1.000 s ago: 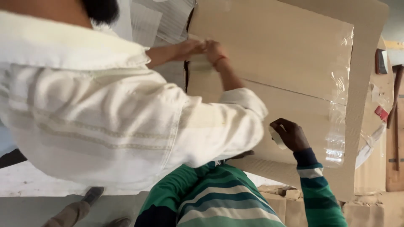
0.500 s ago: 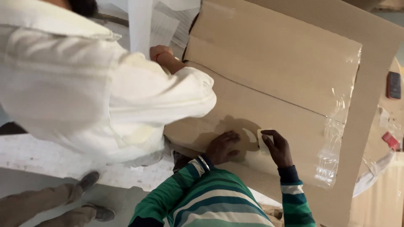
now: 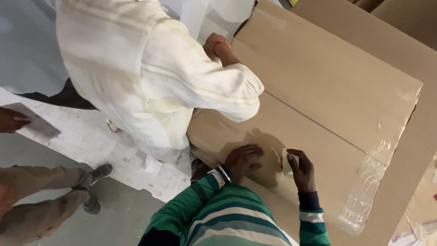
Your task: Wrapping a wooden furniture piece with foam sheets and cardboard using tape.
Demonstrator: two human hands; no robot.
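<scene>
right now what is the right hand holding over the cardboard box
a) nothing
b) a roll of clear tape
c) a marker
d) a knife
b: the right hand grips a roll of clear tape against the cardboard box, while the left hand lies flat on the box beside it.

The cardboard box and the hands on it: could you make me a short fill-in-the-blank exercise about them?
1. The right hand holds a roll of ____.
2. The left hand lies flat on the ____ box.
3. The sleeves of the person who holds the roll have green and white ____.
4. The co-worker leaning over the box wears a ____ shirt.

Missing words: tape; cardboard; stripes; white
</scene>
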